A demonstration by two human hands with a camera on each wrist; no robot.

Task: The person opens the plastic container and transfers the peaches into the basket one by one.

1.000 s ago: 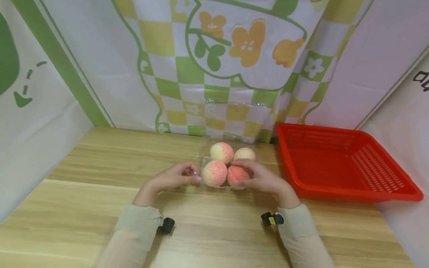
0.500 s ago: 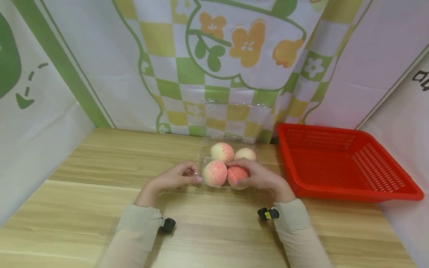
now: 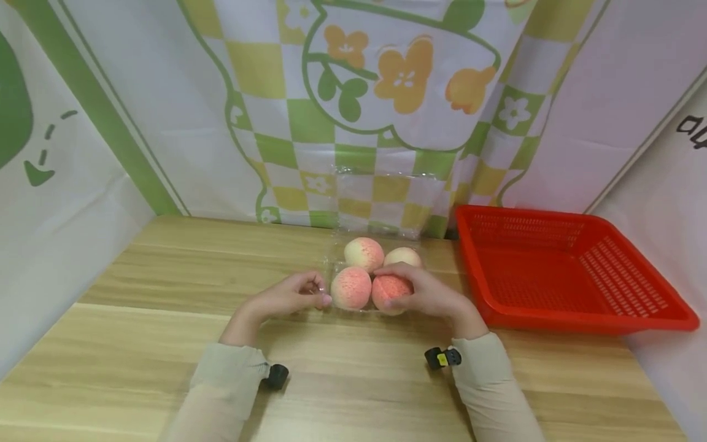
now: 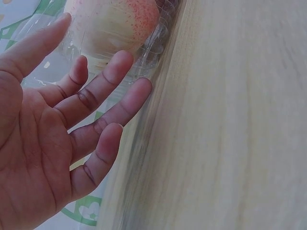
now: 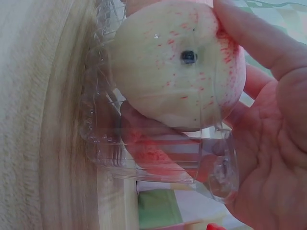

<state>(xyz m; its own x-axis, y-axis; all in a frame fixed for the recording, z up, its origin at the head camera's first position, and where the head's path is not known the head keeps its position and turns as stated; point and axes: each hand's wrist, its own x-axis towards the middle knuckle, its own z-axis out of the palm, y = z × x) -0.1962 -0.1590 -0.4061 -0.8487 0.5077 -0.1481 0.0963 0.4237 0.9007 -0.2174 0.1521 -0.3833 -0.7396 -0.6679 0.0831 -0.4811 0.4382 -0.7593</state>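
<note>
Several pink and cream toy peaches sit in a clear plastic box (image 3: 361, 311), its transparent lid (image 3: 386, 199) raised behind them. My right hand (image 3: 428, 293) grips the front right peach (image 3: 391, 294), thumb on the near side and fingers over the top. In the right wrist view this peach (image 5: 163, 67) shows a small dark spot, with the box wall beside it. My left hand (image 3: 287, 298) is at the box's left side, next to the front left peach (image 3: 351, 288). In the left wrist view its fingers (image 4: 112, 69) are loosely bent at the clear plastic.
A red perforated basket (image 3: 552, 316) stands to the right of the box on the wooden table (image 3: 353, 393). Behind the table hangs a green and yellow checked cloth (image 3: 309, 141). Each sleeve carries a small black wrist camera (image 3: 276, 376).
My right hand has shifted slightly left, its fingers reaching further over the front right peach between the others. My left hand stays at the box's side. The head view has tilted slightly.
</note>
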